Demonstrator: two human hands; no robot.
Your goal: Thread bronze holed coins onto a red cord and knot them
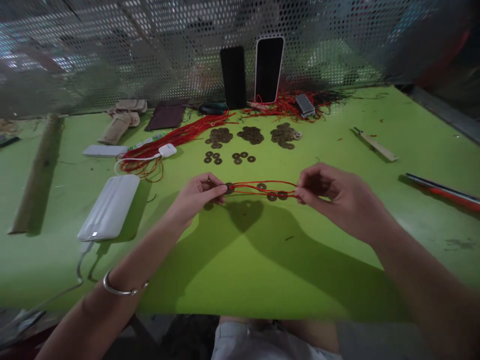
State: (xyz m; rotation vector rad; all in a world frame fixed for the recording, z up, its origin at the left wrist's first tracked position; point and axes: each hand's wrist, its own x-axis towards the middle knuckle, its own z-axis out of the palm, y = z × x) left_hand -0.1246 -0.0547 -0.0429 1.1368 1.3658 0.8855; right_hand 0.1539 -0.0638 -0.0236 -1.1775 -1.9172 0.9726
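Between my two hands, red cords [247,186] stretch across the green table. My left hand [204,194] pinches a dark round coin [229,188] with a hole, and the cords meet at that coin. At the other end, the cords run into the closed fingertips of my right hand [326,192]. Several loose coins [272,196] lie on the table under or behind the cords. Farther back are two small groups of coins [243,157] and three larger heaps of them [251,135].
A long bundle of red cord [180,132] lies behind my left hand. A white power bank [108,207] with cables is at the left. Two phones [269,70] lean on the perforated metal screen [168,55]. Rightward lie a box cutter [442,190] and a flat stick [377,145].
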